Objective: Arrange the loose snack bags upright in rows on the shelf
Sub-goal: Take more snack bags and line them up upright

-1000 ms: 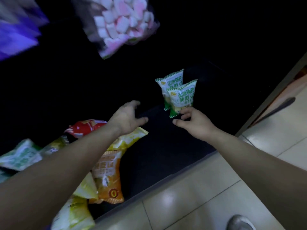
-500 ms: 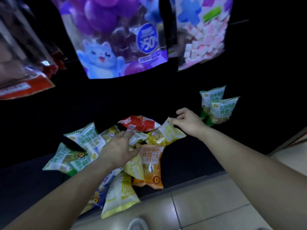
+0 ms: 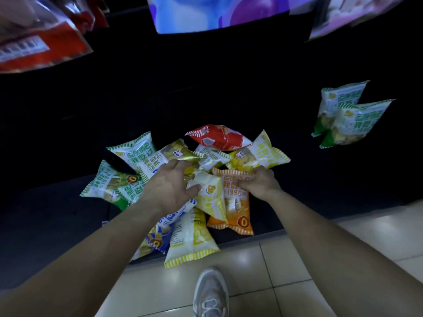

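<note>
L hand (image 3: 170, 187) spread flat, fingers splayed, palm down on pile of loose snack bags (image 3: 183, 179), gripping nothing. R hand (image 3: 259, 183) curled, pinching top edge of orange bag (image 3: 235, 202). Pile on dark bottom shelf (image 3: 57, 213) at front edge: glossy crinkly pillow packs w/ striped crimped ends, green, yellow, red, blue. Two green-white bags (image 3: 345, 117) upright, well apart to R.

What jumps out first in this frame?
A jumbled heap of crinkly foil snack bags in green, yellow, orange and red lies at the front edge of the dark low shelf, with the left hand and right hand both buried in it. Off to the right, two green-and-white snack bags already stand upright, one behind the other.
</note>
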